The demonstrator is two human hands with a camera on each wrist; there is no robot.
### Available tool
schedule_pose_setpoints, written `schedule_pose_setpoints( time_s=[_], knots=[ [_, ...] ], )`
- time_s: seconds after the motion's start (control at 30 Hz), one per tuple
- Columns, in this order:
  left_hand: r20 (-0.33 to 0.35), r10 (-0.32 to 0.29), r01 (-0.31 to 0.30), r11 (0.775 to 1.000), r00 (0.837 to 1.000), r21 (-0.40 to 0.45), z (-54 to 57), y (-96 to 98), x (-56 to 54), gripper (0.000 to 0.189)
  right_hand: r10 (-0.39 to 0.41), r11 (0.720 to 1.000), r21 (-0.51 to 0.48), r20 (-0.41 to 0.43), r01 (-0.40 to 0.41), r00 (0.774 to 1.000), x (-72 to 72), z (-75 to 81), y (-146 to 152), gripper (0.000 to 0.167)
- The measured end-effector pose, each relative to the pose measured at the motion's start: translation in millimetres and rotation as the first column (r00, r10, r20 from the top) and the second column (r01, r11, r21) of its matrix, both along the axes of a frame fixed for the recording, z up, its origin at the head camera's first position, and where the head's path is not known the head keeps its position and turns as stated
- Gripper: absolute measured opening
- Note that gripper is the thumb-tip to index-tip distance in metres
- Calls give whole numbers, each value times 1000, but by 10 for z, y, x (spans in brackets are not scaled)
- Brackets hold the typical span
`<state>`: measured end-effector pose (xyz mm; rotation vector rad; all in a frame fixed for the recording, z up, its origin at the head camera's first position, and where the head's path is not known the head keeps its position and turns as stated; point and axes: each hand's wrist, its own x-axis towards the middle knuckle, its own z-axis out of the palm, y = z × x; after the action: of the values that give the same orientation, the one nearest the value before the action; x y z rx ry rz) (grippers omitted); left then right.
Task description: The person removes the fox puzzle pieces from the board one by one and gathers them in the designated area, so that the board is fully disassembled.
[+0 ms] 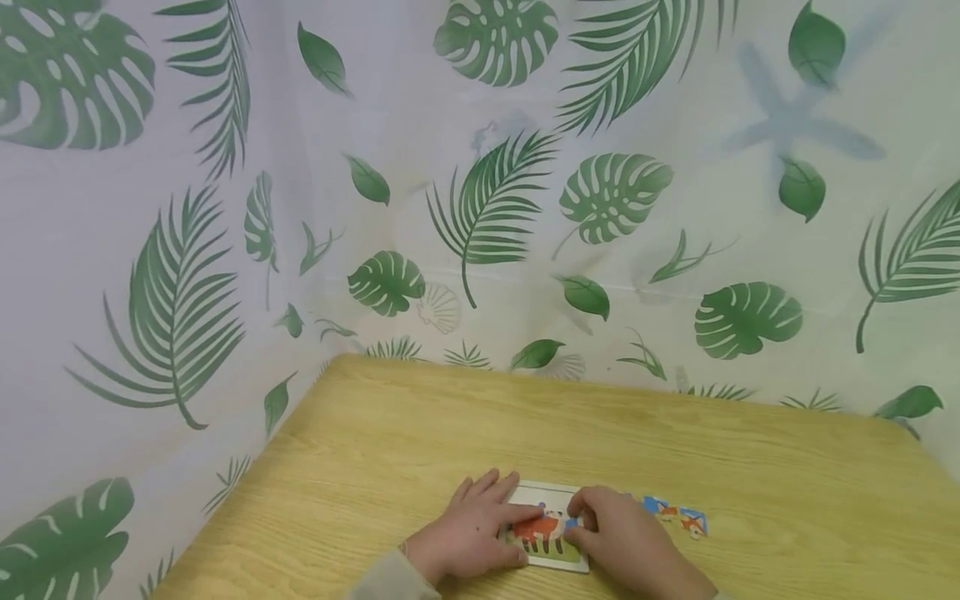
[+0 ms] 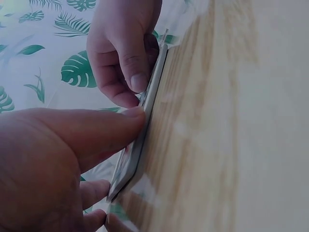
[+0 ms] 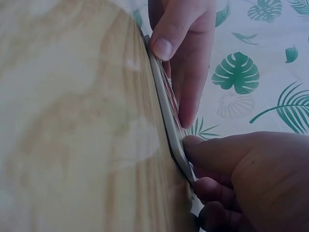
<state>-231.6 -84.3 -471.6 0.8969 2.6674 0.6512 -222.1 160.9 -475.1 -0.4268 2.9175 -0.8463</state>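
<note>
A small jigsaw puzzle board (image 1: 551, 563) with a pale frame lies flat near the table's front. Its picture has a red-bodied figure with dark legs on green ground. Across its left side lies my left hand (image 1: 476, 529), the index finger extended over the picture and the thumb touching the lower edge. My right hand (image 1: 630, 537) pinches a small blue puzzle piece (image 1: 572, 523) between thumb and index finger at the picture's right side. Both wrist views show the board's edge (image 2: 140, 135) side-on, with the fingers hiding most of its surface.
Loose puzzle pieces (image 1: 693, 522) in blue, orange and white lie just right of my right hand, partly behind it. The wooden table (image 1: 420, 417) meets a white, leaf-printed curtain (image 1: 510, 308) at its back and left edges.
</note>
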Motion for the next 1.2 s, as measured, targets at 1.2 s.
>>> schedule_pose_setpoints(
  time_s=[1.2],
  knots=[
    [-6, -13, 13, 1000, 1000, -5, 30, -20, 11, 58, -144, 930, -331, 73, 160, 987, 173, -11, 275, 6]
  ],
)
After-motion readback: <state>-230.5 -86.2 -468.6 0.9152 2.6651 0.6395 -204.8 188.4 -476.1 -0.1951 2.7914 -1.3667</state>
